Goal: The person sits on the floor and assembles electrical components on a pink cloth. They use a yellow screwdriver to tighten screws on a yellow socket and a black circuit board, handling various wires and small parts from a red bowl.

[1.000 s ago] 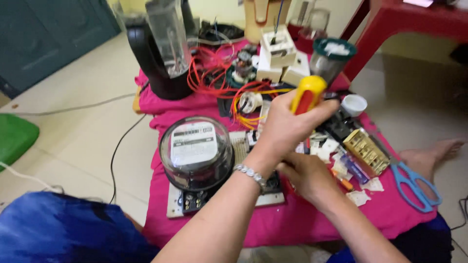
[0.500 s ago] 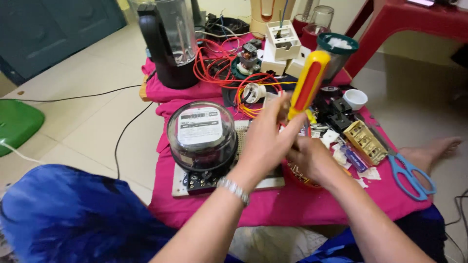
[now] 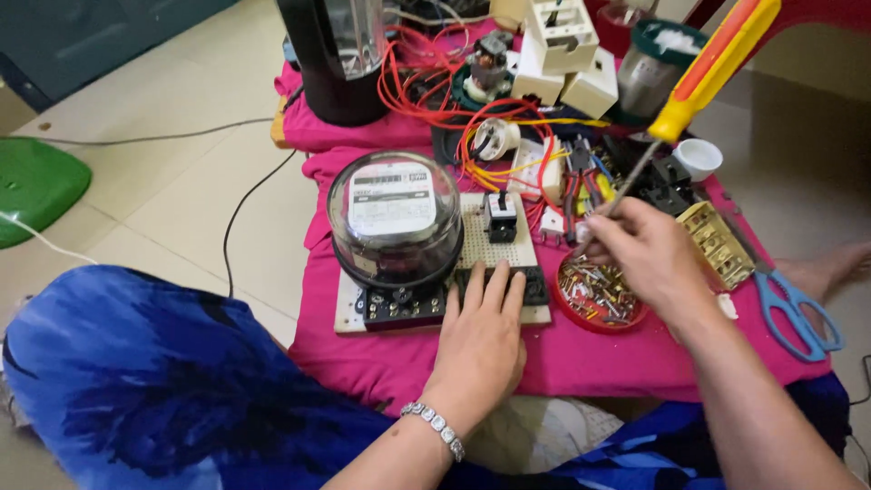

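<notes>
Risk – screwdriver [image 3: 703, 82] held by shaft only, handle-heavy; could tip, tip skid into red screw dish [image 3: 601, 292]. Right hand [image 3: 640, 254] pinches shaft, handle out at 1 o'clock. Left hand [image 3: 479, 340] flat, fingers spread on perforated board [image 3: 494, 263] – glass-domed meter [image 3: 395, 218] at its 11 o'clock.

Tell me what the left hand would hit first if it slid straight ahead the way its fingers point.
The left hand lies flat with fingertips at the black terminal strip. Straight on, it would probably meet the small black breaker on the perforated board.
</notes>
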